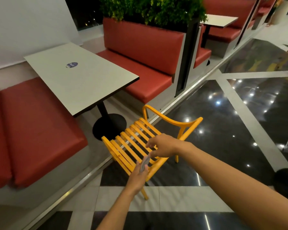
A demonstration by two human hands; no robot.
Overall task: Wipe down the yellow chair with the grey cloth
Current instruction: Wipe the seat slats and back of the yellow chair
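two hands [138, 175] [163, 146], one grey cloth [144, 163], two tabletops [83, 77] [219, 20]

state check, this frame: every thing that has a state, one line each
yellow chair: upright on the floor, next to the table.
grey cloth: bunched, held at the seat's near corner.
left hand: grips the cloth.
right hand: over the seat slats, fingers relaxed, thumb near the cloth; contact unclear.
table: upright, blue sticker on top.

The slatted chair [115, 153] is bright yellow and the cloth [144, 163] pale grey, beside red benches [40, 130] left and far, an off-white table [80, 80] with a round blue sticker [72, 65], green plants [153, 9], and a glossy black floor [223, 123] banded white.
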